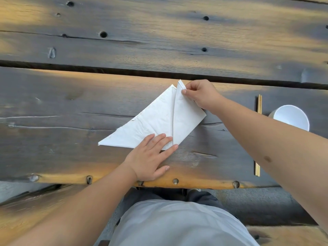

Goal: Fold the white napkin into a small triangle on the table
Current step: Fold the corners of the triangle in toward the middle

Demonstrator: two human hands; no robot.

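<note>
The white napkin [152, 121] lies on the dark wooden table [71, 103] as a large triangle, long tip pointing left. Its right part is folded over, and that flap stands slightly raised along a crease running from the far tip down to the near edge. My right hand [202, 96] pinches the flap's far corner between thumb and fingers. My left hand [150, 157] lies flat with fingers spread, pressing the napkin's near edge beside the crease.
A pair of wooden chopsticks [258, 135] lies lengthwise at the right, next to a white cup [291, 117]. A dark gap between planks [124, 70] runs across just beyond the napkin. The table's near edge [195, 183] has bolts; my lap is below.
</note>
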